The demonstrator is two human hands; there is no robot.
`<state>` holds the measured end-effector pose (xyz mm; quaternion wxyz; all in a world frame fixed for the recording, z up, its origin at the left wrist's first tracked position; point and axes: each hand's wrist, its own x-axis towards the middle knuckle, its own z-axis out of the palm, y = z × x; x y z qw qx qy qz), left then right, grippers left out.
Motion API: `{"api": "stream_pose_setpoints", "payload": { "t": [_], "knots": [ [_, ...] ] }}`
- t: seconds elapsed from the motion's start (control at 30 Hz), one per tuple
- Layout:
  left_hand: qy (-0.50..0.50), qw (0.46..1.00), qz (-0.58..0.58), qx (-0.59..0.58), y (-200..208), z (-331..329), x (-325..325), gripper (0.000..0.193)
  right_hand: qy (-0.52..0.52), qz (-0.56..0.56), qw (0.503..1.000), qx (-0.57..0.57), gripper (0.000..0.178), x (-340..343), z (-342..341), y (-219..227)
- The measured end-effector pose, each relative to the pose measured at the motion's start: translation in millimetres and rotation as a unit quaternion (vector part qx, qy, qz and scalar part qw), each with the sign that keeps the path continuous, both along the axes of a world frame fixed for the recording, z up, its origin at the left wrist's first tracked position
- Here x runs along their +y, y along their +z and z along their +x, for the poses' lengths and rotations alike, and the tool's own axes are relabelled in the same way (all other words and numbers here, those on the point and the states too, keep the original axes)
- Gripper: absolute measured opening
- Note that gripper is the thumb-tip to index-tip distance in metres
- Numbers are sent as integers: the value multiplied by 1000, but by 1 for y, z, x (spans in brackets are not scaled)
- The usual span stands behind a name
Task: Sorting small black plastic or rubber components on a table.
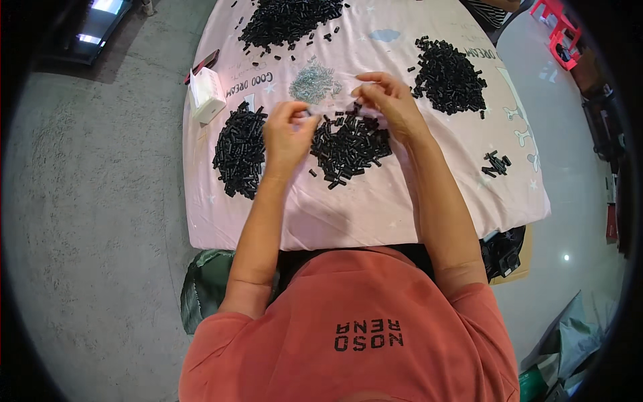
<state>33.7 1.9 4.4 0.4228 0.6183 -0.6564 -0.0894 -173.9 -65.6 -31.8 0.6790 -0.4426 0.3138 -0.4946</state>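
Over the left edge of the middle pile of small black cylindrical parts (351,151), my left hand (288,137) is closed in a pinch. A small dark piece shows at its fingertips, too small to name. My right hand (392,104) hovers by the far right side of that pile, thumb and fingers drawn together; what they hold, if anything, I cannot make out. Just beyond both hands lies a heap of tiny clear or silvery pieces (313,82). Left of my left hand is another pile of black parts (240,151).
More black parts form a far heap (291,20), a right heap (450,77) and a small cluster (496,164) on the pink cloth-covered table (375,228). A white box (206,96) stands at the left edge. Pink stools (566,40) are at far right.
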Motion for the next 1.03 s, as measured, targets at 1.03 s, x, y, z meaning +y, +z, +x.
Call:
{"api": "stream_pose_setpoints", "payload": {
  "t": [1.03],
  "knots": [
    [-115, 987, 75, -85, -17, -22, 3, 15, 41, 32, 997, 64, 25, -4, 10, -15]
  ]
}}
